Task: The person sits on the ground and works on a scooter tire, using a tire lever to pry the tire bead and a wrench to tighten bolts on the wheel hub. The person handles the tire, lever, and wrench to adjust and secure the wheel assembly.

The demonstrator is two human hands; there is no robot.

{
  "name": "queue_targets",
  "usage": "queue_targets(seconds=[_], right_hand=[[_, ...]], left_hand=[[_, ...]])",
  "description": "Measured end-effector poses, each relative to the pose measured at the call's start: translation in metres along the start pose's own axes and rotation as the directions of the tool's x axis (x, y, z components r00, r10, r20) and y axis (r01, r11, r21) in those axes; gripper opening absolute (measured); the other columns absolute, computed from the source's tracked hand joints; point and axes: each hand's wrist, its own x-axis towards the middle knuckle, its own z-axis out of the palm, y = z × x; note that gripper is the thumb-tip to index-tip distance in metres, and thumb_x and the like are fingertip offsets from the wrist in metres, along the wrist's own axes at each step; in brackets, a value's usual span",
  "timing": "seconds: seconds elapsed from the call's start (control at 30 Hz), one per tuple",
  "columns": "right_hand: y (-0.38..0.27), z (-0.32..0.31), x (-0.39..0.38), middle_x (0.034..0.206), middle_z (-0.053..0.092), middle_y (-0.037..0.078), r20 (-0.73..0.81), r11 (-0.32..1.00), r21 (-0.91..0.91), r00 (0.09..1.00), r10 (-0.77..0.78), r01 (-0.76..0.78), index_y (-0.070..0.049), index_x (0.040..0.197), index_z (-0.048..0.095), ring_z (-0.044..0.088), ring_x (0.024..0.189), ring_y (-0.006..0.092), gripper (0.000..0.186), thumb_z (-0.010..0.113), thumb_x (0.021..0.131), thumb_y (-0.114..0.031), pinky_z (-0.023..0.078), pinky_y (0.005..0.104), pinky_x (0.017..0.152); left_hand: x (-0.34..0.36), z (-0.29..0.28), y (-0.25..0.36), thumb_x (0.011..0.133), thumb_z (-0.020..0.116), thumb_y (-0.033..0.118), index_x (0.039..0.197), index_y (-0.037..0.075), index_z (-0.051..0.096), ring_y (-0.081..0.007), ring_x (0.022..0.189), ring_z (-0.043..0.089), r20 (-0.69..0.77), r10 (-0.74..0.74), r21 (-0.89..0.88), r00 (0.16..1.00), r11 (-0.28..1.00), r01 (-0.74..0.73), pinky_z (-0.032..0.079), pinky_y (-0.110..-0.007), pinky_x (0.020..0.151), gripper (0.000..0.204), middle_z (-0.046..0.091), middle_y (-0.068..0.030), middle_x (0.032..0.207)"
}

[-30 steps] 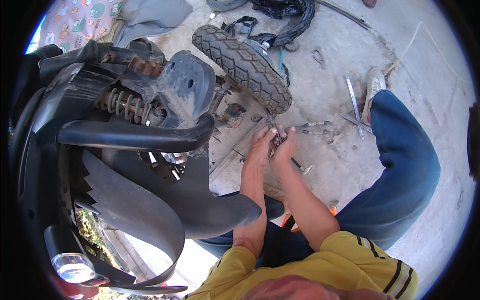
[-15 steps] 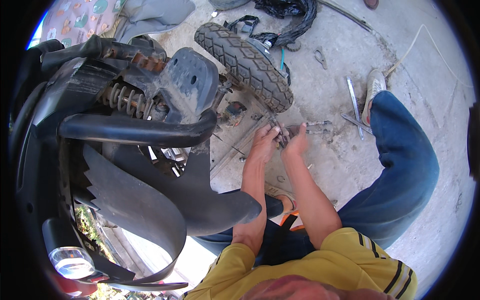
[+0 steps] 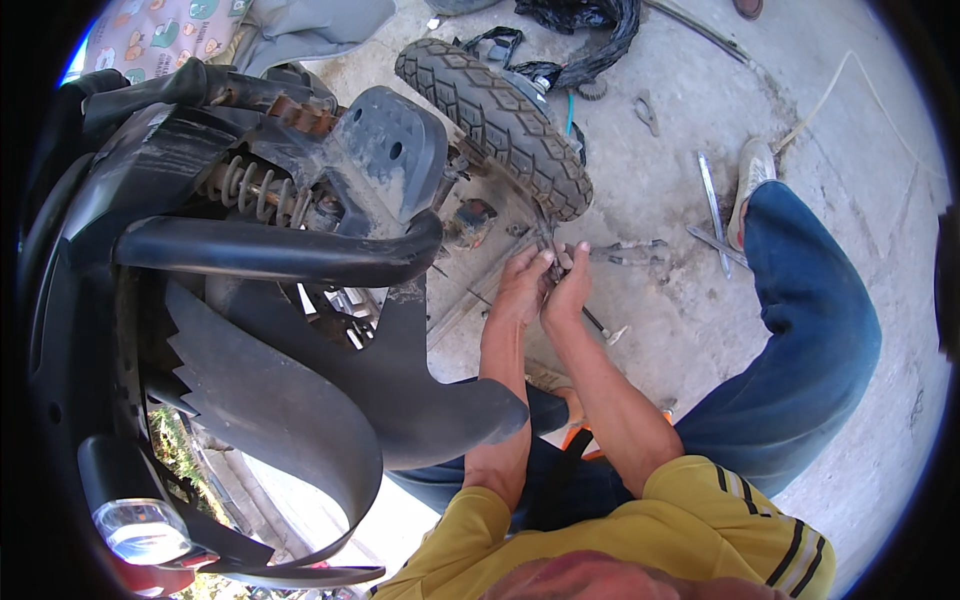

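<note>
Both my hands meet close together, just below the knobby black tyre point(image 3: 505, 130). My left hand point(image 3: 517, 290) has its fingers closed around a small dark metal part point(image 3: 550, 248), whose exact kind I cannot make out. My right hand point(image 3: 566, 290) pinches the same part from the other side, thumb up. Below the right hand a thin dark rod point(image 3: 597, 322) with a pale end sticks out; whether it joins the held part is hidden. Beside the right fingertips, greyish pliers point(image 3: 630, 253) lie on the concrete.
At left a dismantled black scooter body point(image 3: 280, 390) fills the view, with a coil spring point(image 3: 250, 190) and black tube point(image 3: 280, 257). Two wrenches point(image 3: 711, 210) lie by my shoe point(image 3: 756, 165). Another hand tool point(image 3: 647, 113), a black plastic bag point(image 3: 590, 50) and a pale cord point(image 3: 825, 90) lie farther off.
My right hand has shifted left and closer to the left hand. The thin rod now shows below it. The view has moved slightly.
</note>
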Motion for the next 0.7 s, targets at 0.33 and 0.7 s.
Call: queue_targets(seconds=[0.33, 0.7], right_hand=[[0.003, -0.017, 0.016, 0.087, 0.067, 0.009, 0.06, 0.953, -0.302, 0.998, 0.014, 0.005, 0.0, 0.1, 0.069, 0.061, 0.078, 0.0167, 0.061, 0.039, 0.11, -0.052, 0.05, 0.0329, 0.072], [-0.035, -0.132, -0.015, 0.073, 0.065, 0.025, 0.434, 0.388, -0.784, 0.875, -0.214, 0.484, 0.004, 0.089, 0.068, 0.064, 0.066, 0.0383, 0.059, 0.047, 0.107, -0.048, 0.047, 0.0489, 0.065]], left_hand=[[-0.006, 0.008, 0.005, 0.105, 0.056, 0.015, 0.125, 0.0, 0.062, -0.0175, 0.093, 0.068, -0.046, -0.013, 0.082, 0.999, 0.997, 0.017, 0.056, -0.034, 0.087, 0.026, 0.07, -0.0076, 0.106], [0.005, 0.011, -0.003, 0.099, 0.068, 0.016, 0.114, 0.004, 0.067, -0.0151, 0.085, 0.067, -0.115, 0.05, 0.132, 0.992, 0.991, -0.034, 0.057, -0.029, 0.076, 0.019, 0.069, -0.0053, 0.097]])
